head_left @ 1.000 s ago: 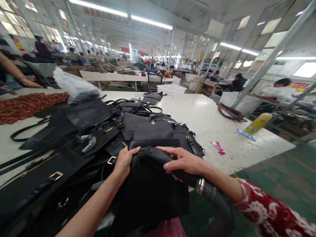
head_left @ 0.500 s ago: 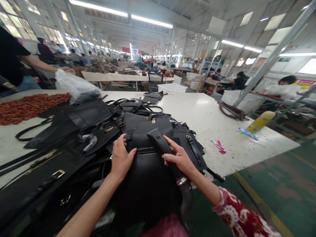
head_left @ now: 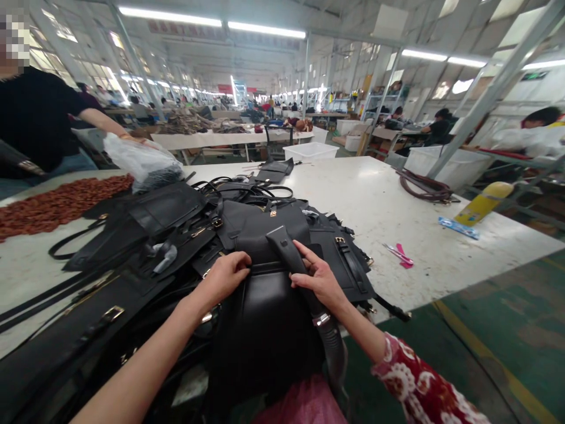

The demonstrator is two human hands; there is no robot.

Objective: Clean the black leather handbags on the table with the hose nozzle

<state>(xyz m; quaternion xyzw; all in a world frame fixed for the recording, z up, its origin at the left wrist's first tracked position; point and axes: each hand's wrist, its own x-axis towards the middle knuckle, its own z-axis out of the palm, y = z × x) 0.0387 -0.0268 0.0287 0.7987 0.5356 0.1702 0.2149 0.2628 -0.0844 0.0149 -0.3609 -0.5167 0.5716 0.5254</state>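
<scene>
A black leather bag [head_left: 265, 306] lies in front of me at the near edge of the white table [head_left: 375, 206]. My left hand [head_left: 225, 277] grips its top edge with curled fingers. My right hand [head_left: 320, 280] holds a black vacuum nozzle [head_left: 285, 247] whose ribbed hose [head_left: 335, 353] runs down toward me. The nozzle's flat tip rests on the flap of another black bag just behind. A heap of black bags and straps [head_left: 168, 235] with gold buckles spreads to the left.
Brown leather pieces [head_left: 57, 200] and a clear plastic bag [head_left: 141, 159] lie at the far left, where a person in black [head_left: 39, 123] reaches. Pink scissors [head_left: 399, 254], a blue tube [head_left: 459, 227] and a yellow can [head_left: 483, 203] lie at right. White bins and other workers are beyond.
My left hand has slid down from the flap and curled onto the bag's top edge. The nozzle has stayed forward on the flap. The person at left has stepped closer to the plastic bag.
</scene>
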